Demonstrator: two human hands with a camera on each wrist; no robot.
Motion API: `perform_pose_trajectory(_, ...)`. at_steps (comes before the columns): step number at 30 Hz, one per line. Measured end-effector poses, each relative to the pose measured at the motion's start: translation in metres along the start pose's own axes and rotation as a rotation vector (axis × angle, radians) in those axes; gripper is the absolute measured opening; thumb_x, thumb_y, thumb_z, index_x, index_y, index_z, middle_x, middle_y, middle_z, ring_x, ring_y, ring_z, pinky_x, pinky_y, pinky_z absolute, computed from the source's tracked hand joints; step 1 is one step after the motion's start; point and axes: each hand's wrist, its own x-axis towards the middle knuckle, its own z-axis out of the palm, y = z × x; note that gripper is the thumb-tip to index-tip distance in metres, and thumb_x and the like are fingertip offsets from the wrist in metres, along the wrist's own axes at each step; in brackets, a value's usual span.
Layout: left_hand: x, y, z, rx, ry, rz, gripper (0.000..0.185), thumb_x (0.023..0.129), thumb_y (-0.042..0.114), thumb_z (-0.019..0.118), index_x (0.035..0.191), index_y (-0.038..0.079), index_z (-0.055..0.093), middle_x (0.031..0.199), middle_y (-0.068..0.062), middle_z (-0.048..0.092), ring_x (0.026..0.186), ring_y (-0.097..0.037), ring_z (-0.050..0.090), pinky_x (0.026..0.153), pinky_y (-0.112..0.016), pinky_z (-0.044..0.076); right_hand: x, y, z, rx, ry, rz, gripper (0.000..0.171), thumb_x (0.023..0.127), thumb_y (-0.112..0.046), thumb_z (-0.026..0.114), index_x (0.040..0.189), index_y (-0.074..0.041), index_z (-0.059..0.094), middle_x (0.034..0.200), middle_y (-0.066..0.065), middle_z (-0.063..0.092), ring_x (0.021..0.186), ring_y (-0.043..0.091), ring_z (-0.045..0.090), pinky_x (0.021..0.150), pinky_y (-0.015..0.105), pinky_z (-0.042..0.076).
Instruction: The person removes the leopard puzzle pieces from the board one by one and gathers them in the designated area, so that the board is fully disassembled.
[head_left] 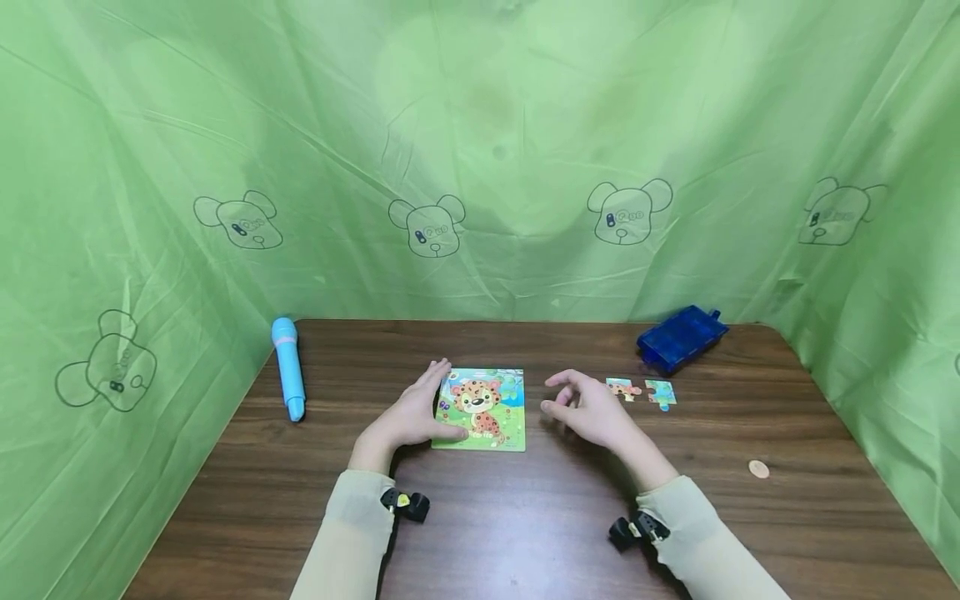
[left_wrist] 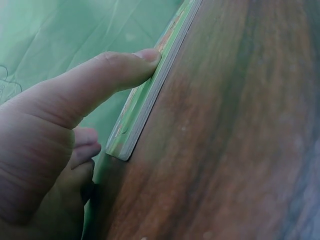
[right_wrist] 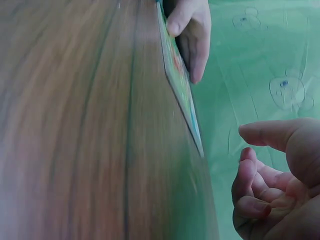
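A square picture puzzle (head_left: 498, 421) with a spotted cartoon leopard on a green and blue ground lies flat on the brown table. My left hand (head_left: 414, 414) rests at its left side, the thumb (left_wrist: 120, 70) laid straight over the lower part of the picture and the fingers stretched along the left edge. To the right of the puzzle, my right hand (head_left: 588, 408) hovers with loosely bent fingers and nothing between them. Just beyond that hand lie two loose jigsaw pieces, a pink and blue piece (head_left: 622, 388) and a blue and green piece (head_left: 661, 393).
Toward the back right stands a translucent dark blue box (head_left: 682, 337). A light blue microphone-shaped object (head_left: 288, 367) lies at the left edge. One small round pale disc (head_left: 758, 469) sits on the right side. Green cloth (head_left: 510, 275) hangs behind and around the table.
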Motion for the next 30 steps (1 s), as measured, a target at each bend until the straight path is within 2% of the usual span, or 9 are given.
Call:
perform_pose_trajectory(4, -0.002, -0.001, -0.001, 0.026, 0.001, -0.011, 0.131, 0.077, 0.057, 0.096, 0.175, 0.009, 0.023, 0.183, -0.008, 0.018, 0.169, -0.031, 0.010, 0.131, -0.062, 0.023, 0.007, -0.012, 0.013, 0.008, -0.016, -0.013, 0.041, 0.098, -0.021, 0.083, 0.132, -0.003, 0.070, 0.085, -0.002, 0.072, 0.059, 0.015, 0.064, 0.059, 0.032, 0.055)
perform_pose_trajectory(9, -0.003, -0.001, -0.002, 0.026, 0.001, -0.003, 0.128, 0.077, 0.057, 0.095, 0.174, 0.007, 0.028, 0.182, -0.009, 0.020, 0.169, -0.032, 0.012, 0.131, -0.062, 0.023, 0.025, -0.034, 0.032, 0.046, 0.003, -0.023, 0.038, 0.097, -0.019, 0.084, 0.129, -0.002, 0.072, 0.088, -0.001, 0.073, 0.068, 0.014, 0.064, 0.064, 0.031, 0.054)
perform_pose_trajectory(15, -0.001, -0.004, -0.002, 0.072, 0.022, 0.020, 0.126, 0.075, 0.064, 0.094, 0.172, 0.009, 0.034, 0.181, -0.010, 0.025, 0.169, -0.033, 0.011, 0.132, -0.063, 0.017, 0.048, -0.057, 0.061, 0.091, 0.013, 0.004, 0.036, 0.096, -0.021, 0.084, 0.126, -0.004, 0.075, 0.092, 0.001, 0.073, 0.075, 0.014, 0.064, 0.069, 0.032, 0.054)
perform_pose_trajectory(22, 0.001, -0.006, -0.002, 0.089, 0.026, 0.027, 0.127, 0.075, 0.066, 0.093, 0.172, 0.009, 0.034, 0.181, -0.010, 0.026, 0.169, -0.031, 0.013, 0.134, -0.058, 0.014, 0.065, -0.060, 0.088, 0.133, 0.036, 0.043, 0.032, 0.094, -0.021, 0.084, 0.122, -0.005, 0.077, 0.088, 0.000, 0.070, 0.076, 0.015, 0.061, 0.069, 0.031, 0.051)
perform_pose_trajectory(30, 0.000, -0.009, -0.001, 0.080, 0.026, 0.038, 0.126, 0.074, 0.063, 0.094, 0.172, 0.009, 0.035, 0.180, -0.010, 0.027, 0.169, -0.031, 0.014, 0.135, -0.057, 0.014, 0.064, -0.057, 0.104, 0.094, 0.045, 0.079, 0.026, 0.096, -0.019, 0.082, 0.116, -0.002, 0.076, 0.084, 0.000, 0.066, 0.074, 0.013, 0.059, 0.068, 0.029, 0.048)
